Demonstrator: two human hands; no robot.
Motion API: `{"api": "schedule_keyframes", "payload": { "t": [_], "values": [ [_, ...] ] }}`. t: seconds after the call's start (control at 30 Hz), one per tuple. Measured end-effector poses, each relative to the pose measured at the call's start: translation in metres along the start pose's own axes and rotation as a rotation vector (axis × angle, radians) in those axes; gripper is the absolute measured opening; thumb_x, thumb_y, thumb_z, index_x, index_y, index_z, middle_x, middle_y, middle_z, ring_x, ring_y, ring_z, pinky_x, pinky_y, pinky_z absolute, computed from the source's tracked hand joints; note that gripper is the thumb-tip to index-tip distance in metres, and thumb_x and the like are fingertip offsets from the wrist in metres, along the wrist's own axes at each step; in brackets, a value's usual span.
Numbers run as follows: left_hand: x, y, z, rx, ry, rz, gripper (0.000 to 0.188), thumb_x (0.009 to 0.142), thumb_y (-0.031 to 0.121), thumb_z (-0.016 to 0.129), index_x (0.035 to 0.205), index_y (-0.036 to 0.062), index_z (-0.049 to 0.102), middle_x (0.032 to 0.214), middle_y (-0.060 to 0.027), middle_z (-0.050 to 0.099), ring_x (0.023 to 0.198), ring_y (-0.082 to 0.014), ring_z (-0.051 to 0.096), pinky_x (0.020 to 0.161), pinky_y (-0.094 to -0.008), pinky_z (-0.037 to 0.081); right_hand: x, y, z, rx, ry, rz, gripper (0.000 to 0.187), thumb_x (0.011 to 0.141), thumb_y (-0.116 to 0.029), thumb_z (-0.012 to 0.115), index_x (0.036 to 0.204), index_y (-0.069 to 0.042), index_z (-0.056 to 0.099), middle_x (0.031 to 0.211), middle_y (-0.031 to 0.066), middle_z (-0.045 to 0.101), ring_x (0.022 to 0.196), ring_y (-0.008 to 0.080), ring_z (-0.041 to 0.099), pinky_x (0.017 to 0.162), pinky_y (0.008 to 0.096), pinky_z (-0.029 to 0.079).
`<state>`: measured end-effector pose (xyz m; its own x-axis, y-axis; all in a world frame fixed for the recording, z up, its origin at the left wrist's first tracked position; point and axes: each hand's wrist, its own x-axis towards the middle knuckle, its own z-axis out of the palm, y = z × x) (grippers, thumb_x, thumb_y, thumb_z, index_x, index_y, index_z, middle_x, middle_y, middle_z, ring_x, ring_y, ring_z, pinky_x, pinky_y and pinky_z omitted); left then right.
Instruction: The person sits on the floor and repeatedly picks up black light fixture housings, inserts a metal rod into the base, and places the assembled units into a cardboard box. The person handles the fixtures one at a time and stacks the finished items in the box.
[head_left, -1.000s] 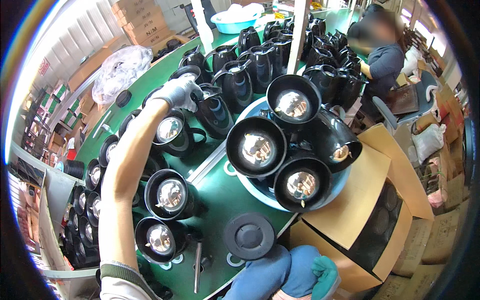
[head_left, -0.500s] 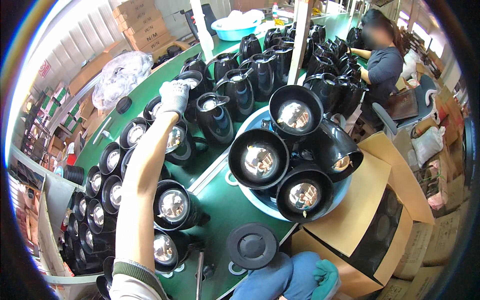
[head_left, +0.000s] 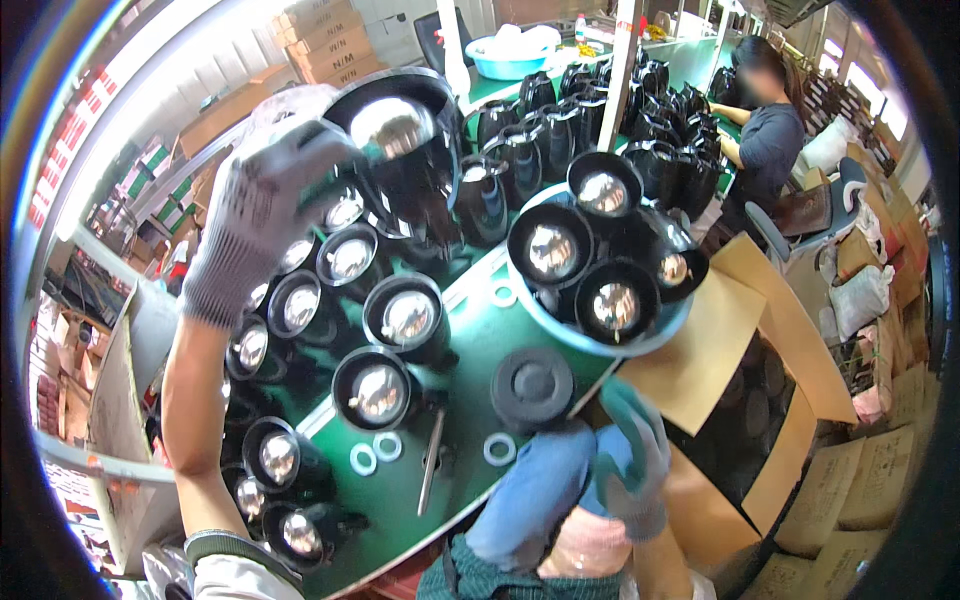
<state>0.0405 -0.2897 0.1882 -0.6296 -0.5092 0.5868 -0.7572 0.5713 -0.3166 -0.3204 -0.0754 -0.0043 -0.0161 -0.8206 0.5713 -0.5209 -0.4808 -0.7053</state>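
My left hand (head_left: 265,205), in a grey knit glove, is closed on a black thermos jug (head_left: 430,165) lifted above the table. Its wide open end tilts toward me, and a shiny silver dome shows inside. Low at the right, over my lap, my right hand (head_left: 638,465) wears a grey glove with a green palm. It looks empty with its fingers apart, though motion blurs it. A black round ribbed cap (head_left: 532,388) lies at the table edge near it. Similar jugs, such as one upturned jug (head_left: 408,318), stand below my left hand.
A blue basin (head_left: 570,332) holds several jugs. White rings (head_left: 500,449) and a metal rod (head_left: 431,465) lie on the green table (head_left: 470,350). An open cardboard box (head_left: 715,410) stands at the right. Farther back, a person (head_left: 770,125) works beside rows of upright jugs.
My left hand has come nearer from the row of jugs, now with a jug raised in it. My right hand has risen from my lap. The view has shifted.
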Motion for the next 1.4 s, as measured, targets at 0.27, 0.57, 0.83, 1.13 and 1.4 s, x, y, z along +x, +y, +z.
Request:
{"api": "schedule_keyframes", "payload": {
  "t": [0.27, 0.57, 0.83, 1.13, 1.4],
  "values": [
    [-0.105, 0.177, -0.114, -0.29, -0.37, 0.16, 0.017, 0.077, 0.021, 0.074, 0.094, 0.0197, 0.074, 0.1, 0.0001, 0.068, 0.097, -0.0218, 0.069, 0.083, -0.0389, 0.055, 0.012, -0.092, 0.027, -0.236, -0.431, -0.388, 0.056, 0.084, -0.041, 0.078, 0.129, -0.013, 0.061, 0.151, 0.0172, 0.048, 0.144, 0.0388, 0.042, 0.108, 0.0664, 0.039],
    [-0.325, 0.251, -0.05, -0.924, 0.005, -1.316, 0.05, 0.09, 0.012, 0.071, 0.138, -0.0007, 0.06, 0.134, -0.0151, 0.065, 0.12, -0.0238, 0.062, 0.106, -0.0378, 0.048, -0.099, -0.076, -0.005, 0.273, -0.224, -0.039, 0.039, 0.068, -0.019, 0.094, 0.099, -0.008, 0.072, 0.142, 0.0249, 0.061, 0.137, 0.042, 0.056, 0.113, 0.0497, 0.047],
    [-0.362, 0.299, 0.007, -1.596, -0.545, -0.864, 0.071, 0.082, 0.015, 0.087, 0.146, 0.0052, 0.056, 0.142, -0.0108, 0.062, 0.126, -0.0254, 0.059, 0.112, -0.0396, 0.046, -0.111, -0.077, 0.009, 0.506, -0.453, -0.011, 0.042, 0.069, -0.014, 0.093, 0.105, -0.006, 0.073, 0.15, 0.0251, 0.055, 0.144, 0.0425, 0.048, 0.116, 0.0482, 0.043],
    [-0.393, 0.311, 0.062, -1.828, -0.302, -1.369, 0.073, 0.082, 0.02, 0.087, 0.147, 0.0075, 0.055, 0.146, -0.0121, 0.059, 0.132, -0.0273, 0.055, 0.116, -0.0421, 0.041, -0.074, -0.036, 0.053, -0.001, -0.474, 0.15, 0.076, 0.078, -0.033, 0.088, 0.141, -0.004, 0.057, 0.151, 0.0296, 0.046, 0.142, 0.0421, 0.046, 0.114, 0.0571, 0.037],
    [-0.392, 0.316, 0.07, -1.854, -0.275, -1.421, 0.075, 0.082, 0.025, 0.086, 0.149, 0.0094, 0.055, 0.15, -0.0132, 0.056, 0.136, -0.0291, 0.052, 0.119, -0.0443, 0.037, -0.012, 0.032, 0.122, -0.607, -0.293, 0.3, 0.096, 0.076, -0.051, 0.086, 0.154, -0.011, 0.047, 0.157, 0.0345, 0.029, 0.146, 0.0515, 0.031, 0.119, 0.0585, 0.03]
  ]
}}
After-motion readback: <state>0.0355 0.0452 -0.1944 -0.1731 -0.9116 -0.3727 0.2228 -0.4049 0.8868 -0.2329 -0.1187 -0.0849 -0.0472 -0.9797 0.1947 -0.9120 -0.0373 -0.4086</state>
